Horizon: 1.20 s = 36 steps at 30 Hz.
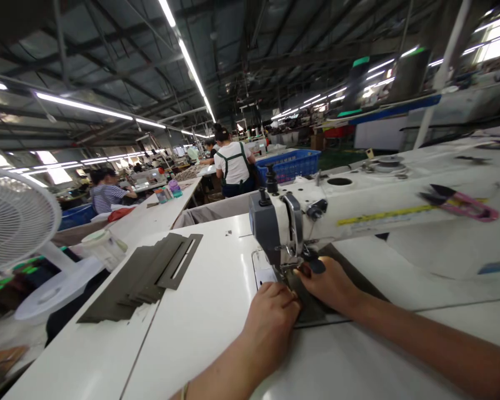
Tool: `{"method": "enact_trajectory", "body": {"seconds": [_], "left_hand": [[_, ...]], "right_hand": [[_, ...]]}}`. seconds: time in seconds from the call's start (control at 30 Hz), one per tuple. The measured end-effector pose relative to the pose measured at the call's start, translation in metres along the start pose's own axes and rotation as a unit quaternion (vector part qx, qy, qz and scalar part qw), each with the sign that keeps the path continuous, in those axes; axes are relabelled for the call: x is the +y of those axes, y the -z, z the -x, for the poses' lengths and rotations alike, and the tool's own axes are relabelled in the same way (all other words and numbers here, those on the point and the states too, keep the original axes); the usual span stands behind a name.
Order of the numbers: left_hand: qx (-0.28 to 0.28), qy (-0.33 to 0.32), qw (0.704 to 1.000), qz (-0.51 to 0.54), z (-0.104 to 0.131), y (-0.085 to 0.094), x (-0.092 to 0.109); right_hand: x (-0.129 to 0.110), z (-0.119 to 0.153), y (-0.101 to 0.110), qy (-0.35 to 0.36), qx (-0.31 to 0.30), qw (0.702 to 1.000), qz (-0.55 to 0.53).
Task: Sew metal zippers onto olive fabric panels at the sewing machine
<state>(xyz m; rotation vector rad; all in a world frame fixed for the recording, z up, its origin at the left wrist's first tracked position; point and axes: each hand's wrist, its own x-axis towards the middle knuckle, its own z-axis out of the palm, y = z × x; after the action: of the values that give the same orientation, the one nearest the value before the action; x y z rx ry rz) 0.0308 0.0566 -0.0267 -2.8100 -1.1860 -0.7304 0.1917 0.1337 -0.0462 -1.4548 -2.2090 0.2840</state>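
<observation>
With both hands pressed flat on the dark grey flat fabric piece (312,308) directly below the white sewing machine's needle (294,265), left hand (273,311) sits nearer-side, right hand (331,286) beside the foot, piece running rightward.

Dark grey fabric piece (312,309) (flat) under the sewing machine's needle

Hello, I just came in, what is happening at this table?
A person sits at a sewing machine. The left hand and the right hand both press a dark piece flat on the table under the needle. A stack of similar dark pieces lies to the left, beside a fan.
</observation>
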Motion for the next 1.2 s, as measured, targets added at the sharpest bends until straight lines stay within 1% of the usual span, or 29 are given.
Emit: {"method": "enact_trajectory", "body": {"seconds": [0.23, 0.37, 0.47, 0.57, 0.6, 0.67, 0.7, 0.77, 0.87, 0.97, 1.07, 1.17, 1.2], "left_hand": [[-0.001, -0.002, 1.000, 0.008, 0.002, 0.001, -0.001], [-0.018, -0.002, 1.000, -0.006, 0.002, 0.002, -0.001], [-0.026, 0.011, 1.000, -0.008, 0.004, 0.004, 0.001], [-0.014, 0.029, 0.999, 0.007, 0.011, 0.005, 0.005], [0.002, 0.036, 0.999, 0.010, 0.015, 0.004, 0.006], [0.055, 0.055, 0.997, 0.006, 0.022, -0.002, 0.007], [0.085, 0.065, 0.994, 0.001, 0.025, -0.006, 0.007], [0.128, 0.075, 0.989, -0.005, 0.028, -0.015, 0.004], [0.146, 0.054, 0.988, -0.002, 0.027, -0.026, -0.003], [0.166, 0.001, 0.986, -0.031, 0.023, -0.032, -0.009], [0.164, -0.037, 0.982, -0.086, 0.020, -0.034, -0.011], [0.148, -0.056, 0.979, -0.125, 0.018, -0.031, -0.010], [0.151, -0.064, 0.977, -0.133, 0.017, -0.030, -0.010]], "right_hand": [[0.000, -0.003, -0.013, -0.056, 0.011, 0.998, 0.037], [-0.001, -0.005, -0.014, -0.058, 0.014, 0.998, 0.030], [-0.002, -0.001, -0.005, -0.015, 0.015, 1.000, 0.012], [0.000, 0.016, 0.008, 0.070, 0.015, 0.997, -0.006], [0.002, 0.025, 0.011, 0.104, 0.013, 0.994, -0.010], [0.006, 0.042, 0.015, 0.173, -0.004, 0.985, -0.018], [0.007, 0.049, 0.016, 0.208, -0.024, 0.978, -0.023], [0.008, 0.060, 0.017, 0.245, -0.061, 0.967, -0.033], [0.004, 0.064, 0.019, 0.244, -0.084, 0.965, -0.042], [0.001, 0.060, 0.021, 0.248, -0.084, 0.964, -0.044], [-0.001, 0.058, 0.022, 0.259, -0.072, 0.962, -0.049], [-0.002, 0.058, 0.024, 0.270, -0.058, 0.959, -0.059], [-0.003, 0.058, 0.025, 0.273, -0.053, 0.958, -0.063]]}}
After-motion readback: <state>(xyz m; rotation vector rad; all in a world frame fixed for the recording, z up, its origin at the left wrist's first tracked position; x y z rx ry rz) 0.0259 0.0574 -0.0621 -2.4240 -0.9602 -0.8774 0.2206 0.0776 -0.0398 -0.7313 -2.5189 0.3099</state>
